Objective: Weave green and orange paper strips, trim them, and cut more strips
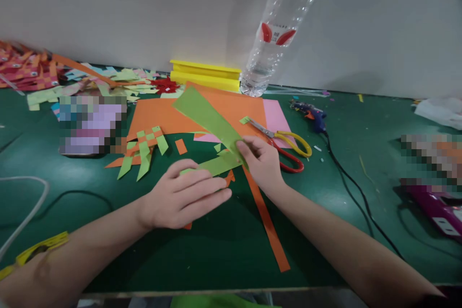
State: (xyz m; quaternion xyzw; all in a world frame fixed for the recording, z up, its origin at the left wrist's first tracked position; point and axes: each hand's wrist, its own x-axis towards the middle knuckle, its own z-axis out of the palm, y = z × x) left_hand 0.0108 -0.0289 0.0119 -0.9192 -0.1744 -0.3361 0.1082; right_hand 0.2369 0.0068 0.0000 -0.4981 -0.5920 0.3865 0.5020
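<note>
Green paper strip (202, 110) runs up and leftward from the fingertips of the right hand (265, 161), while a second green length (222, 163) goes from that same spot down and left to the left hand (184, 197); whether these are two strips or one folded over, I cannot tell. Right thumb and fingers are pinched together on the green paper where the two lengths meet, above the dark green table (216, 260). Left fingers are extended and slightly bent over the near end of the lower length, and I cannot tell whether they grip it. One long orange strip (267, 224) slants from below the right hand toward the near table edge. Left of the hands lies one woven orange-and-green piece (143, 147), with one small orange rectangle (181, 146) near it. Just beyond the right hand is one pair of scissors (306, 147), with one yellow handle and one red. Farther back are orange paper (159, 115), one pink sheet (276, 113) partly beneath it, and one clear bottle (276, 36) by the wall. One dark blue glue gun (317, 119) lies to the right.
</note>
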